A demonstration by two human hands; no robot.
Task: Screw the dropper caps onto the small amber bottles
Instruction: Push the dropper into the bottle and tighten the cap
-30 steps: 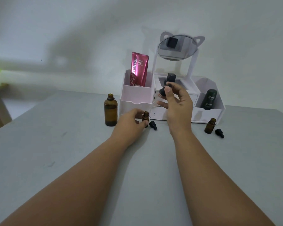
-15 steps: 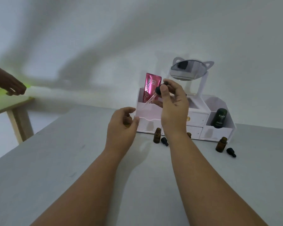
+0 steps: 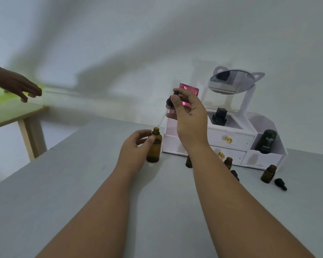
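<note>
My left hand [image 3: 136, 146] grips the large amber bottle [image 3: 154, 147], which stands upright on the grey table [image 3: 73, 183]. My right hand [image 3: 189, 118] holds a black dropper cap [image 3: 170, 101] above it, and the glass pipette tip sits just over the bottle's open neck. Three small amber bottles stand uncapped to the right: one [image 3: 188, 162] beside my right forearm, one [image 3: 228, 162] behind it, one [image 3: 268, 174] further right. A loose black cap [image 3: 280, 183] lies next to the rightmost bottle, and another cap [image 3: 235, 175] shows at my forearm's edge.
A white cosmetic organiser [image 3: 231, 140] with drawers and a cat-ear mirror [image 3: 231, 81] stands at the back right, holding a pink tube [image 3: 189, 94] and a dark bottle [image 3: 266, 141]. Another person's hand [image 3: 19, 85] reaches over a green-topped wooden table [image 3: 11, 110] at the left.
My left hand left the small bottle and took hold of the large amber bottle. My right hand carried the dropper cap left to above its neck. The view tilted upward.
</note>
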